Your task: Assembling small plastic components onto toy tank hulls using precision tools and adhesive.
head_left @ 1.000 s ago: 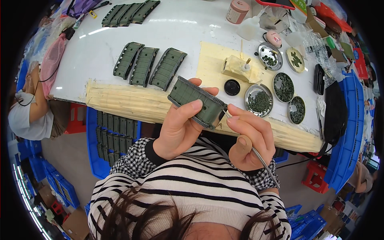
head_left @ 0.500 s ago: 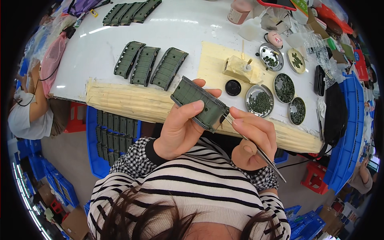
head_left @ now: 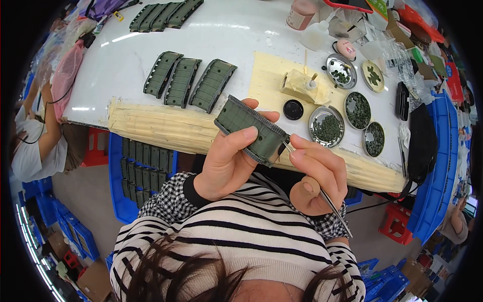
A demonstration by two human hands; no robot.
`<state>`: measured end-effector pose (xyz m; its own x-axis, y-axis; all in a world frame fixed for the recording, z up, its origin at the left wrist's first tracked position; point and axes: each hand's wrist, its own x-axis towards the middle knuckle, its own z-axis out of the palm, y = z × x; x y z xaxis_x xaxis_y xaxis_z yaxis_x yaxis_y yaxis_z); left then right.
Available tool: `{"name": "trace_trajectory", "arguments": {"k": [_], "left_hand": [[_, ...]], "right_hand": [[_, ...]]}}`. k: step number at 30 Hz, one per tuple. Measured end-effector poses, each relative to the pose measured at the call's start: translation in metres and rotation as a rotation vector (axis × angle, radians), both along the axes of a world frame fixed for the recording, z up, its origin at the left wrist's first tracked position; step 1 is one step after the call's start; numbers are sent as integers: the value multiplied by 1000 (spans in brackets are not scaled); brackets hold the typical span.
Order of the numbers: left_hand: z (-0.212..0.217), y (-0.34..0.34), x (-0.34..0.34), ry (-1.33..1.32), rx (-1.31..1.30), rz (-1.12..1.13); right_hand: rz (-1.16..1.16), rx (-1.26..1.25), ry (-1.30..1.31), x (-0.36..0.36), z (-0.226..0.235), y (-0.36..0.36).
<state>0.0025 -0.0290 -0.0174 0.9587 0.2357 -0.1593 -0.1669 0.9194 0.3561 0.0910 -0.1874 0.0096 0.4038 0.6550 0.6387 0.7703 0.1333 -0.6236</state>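
Held up before me in my left hand (head_left: 229,156) is a curved green panel with toothed dark edges (head_left: 251,129); the thumb presses on its face. My right hand (head_left: 322,173) grips metal tweezers (head_left: 332,206), whose tips touch the panel's right end. Whether the tips pinch a small part is too small to tell. On the white table, left of the held panel, lie three similar curved green panels (head_left: 182,82). Right of my hands stand round dishes of small dark green pieces (head_left: 327,126) and a small black round dish (head_left: 293,109).
A tape-wrapped block (head_left: 305,86) stands on a yellowish sheet (head_left: 265,65). A padded strip (head_left: 156,126) lines the table's front edge. Below sits a blue crate (head_left: 118,176) with rows of green panels. More panels (head_left: 166,14) lie at the back left. Another person (head_left: 37,136) sits at far left.
The tweezers have tilted a little, their rear end shifting left, while the tips stay at the panel's right end. At far left, the other person's arm has moved.
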Motion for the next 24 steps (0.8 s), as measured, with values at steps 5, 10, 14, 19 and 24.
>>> {"name": "trace_trajectory", "arguments": {"k": [5,10,14,19,24], "left_hand": [[-1,-1,1,-6,-33,7],[-2,-1,1,3,-27,10],[0,0,1,27,-5,8],[4,12,0,68,66,-15],[8,22,3,181,202,-82]], "right_hand": [[-21,-43,-4,-1,2,0],[-37,-22,-5,-2,0,2],[-37,-28,5,-1,4,4],[-236,101,116,21,-3,-9],[-420,-187,171,57,-19,-23]]}}
